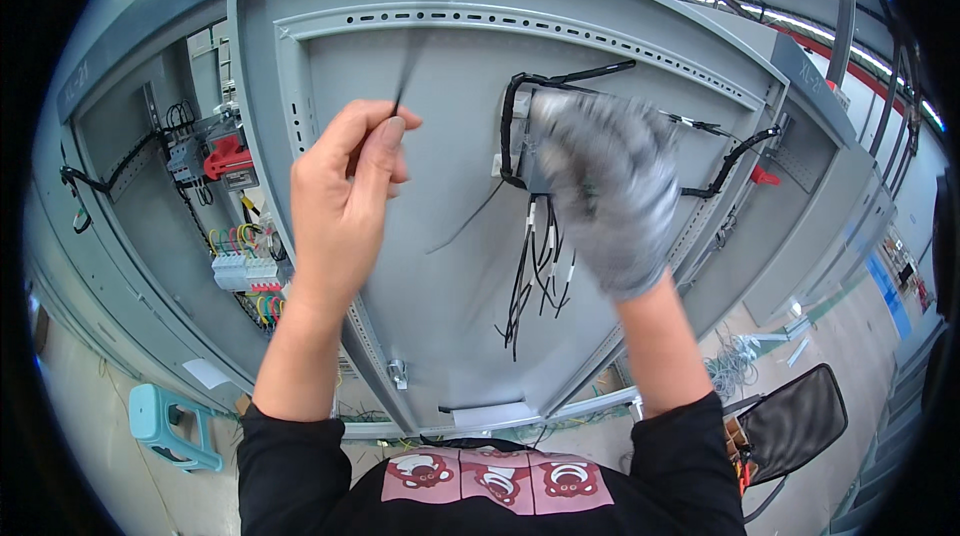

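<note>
Your bare left hand (345, 198) is raised in front of the open grey sheet-metal cabinet door (440, 266), with thumb and forefinger pinched shut on a thin black cable tie (405, 76) that sticks upward from the fingertips and blurs toward its top end. Your right hand (612, 194), in a grey knitted work glove, is up against the small grey device (535, 171) mounted on the inside of that door; the hand is blurred, so you cannot tell whether its fingers are open or closed, or whether they hold anything. Just below the glove a bundle of loose black wires with white tips (535, 271) hangs down the door. A black corrugated conduit (560, 78) loops over the device and another length runs off to the right. To your left, inside the cabinet, sit a red handle switch (228, 156) and a row of white circuit breakers with coloured wires (245, 271). A turquoise plastic stool (170, 426) stands on the floor at lower left, and a black bag (795, 421) lies at lower right
</note>
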Demonstrator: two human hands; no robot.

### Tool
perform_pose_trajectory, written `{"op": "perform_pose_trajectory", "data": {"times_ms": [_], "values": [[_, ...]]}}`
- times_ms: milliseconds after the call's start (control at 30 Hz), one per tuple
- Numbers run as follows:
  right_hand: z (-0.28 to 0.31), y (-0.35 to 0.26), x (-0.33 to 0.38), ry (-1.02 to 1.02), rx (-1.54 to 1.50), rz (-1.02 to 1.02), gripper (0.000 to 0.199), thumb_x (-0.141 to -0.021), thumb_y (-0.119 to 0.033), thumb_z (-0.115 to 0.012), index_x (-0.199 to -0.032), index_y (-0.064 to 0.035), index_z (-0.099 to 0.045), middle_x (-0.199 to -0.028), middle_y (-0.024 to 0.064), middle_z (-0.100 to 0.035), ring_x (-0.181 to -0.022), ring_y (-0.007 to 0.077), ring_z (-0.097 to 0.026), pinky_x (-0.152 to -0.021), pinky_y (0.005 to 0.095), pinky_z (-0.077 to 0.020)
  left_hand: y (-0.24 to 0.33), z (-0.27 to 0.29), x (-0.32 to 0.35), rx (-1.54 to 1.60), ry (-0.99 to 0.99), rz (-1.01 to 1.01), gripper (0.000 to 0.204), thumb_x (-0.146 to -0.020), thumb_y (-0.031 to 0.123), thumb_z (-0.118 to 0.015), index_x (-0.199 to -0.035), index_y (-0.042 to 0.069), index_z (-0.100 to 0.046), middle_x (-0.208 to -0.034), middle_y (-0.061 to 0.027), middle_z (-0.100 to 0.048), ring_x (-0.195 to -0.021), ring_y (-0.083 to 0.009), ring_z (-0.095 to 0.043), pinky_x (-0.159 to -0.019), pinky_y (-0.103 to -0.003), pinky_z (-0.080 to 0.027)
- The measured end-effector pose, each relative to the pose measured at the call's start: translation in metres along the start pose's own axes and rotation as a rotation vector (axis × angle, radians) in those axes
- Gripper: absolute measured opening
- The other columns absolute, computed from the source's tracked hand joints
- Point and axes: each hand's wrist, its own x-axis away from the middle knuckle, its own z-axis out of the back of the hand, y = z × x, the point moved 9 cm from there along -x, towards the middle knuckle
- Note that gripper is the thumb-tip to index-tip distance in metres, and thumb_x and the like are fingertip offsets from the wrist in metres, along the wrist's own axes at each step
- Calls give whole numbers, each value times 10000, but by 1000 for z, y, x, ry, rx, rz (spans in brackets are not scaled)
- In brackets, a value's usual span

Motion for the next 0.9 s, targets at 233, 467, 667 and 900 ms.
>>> {"op": "perform_pose_trajectory", "data": {"times_ms": [233,467,667,900], "values": [[-31,39,-41,-505,30,-67,199,-858,-75,-636,-1040,-96,-713,-995,89,-688,-945,290,-641,-889,385,-496,23,-5,-3,-645,-66,-237,49,-907,100,-618,-908,53,-606,-741,-110,-644,-647,-325,-618,-583,-387,-466],[-33,62,-35,-603,-69,-134,187,-855,-45,-635,-1014,-80,-728,-958,93,-704,-873,273,-679,-806,343,-547,20,-12,-7,-532,-157,-282,56,-896,51,-616,-895,-2,-598,-633,-112,-519,-527,-193,-455,-537,-299,-396],[-24,66,-34,-559,-68,-106,157,-850,-38,-642,-979,-61,-728,-940,105,-701,-859,284,-678,-796,343,-545,17,-16,-14,-502,-199,-250,68,-899,67,-604,-894,0,-593,-672,-144,-553,-586,-270,-511,-564,-351,-417],[-25,64,-35,-534,5,-82,160,-847,-34,-650,-982,-73,-726,-909,104,-688,-822,291,-668,-761,357,-543,17,-18,-25,-569,-218,-298,92,-892,75,-604,-897,-16,-587,-668,-171,-536,-581,-317,-500,-572,-353,-419]]}}
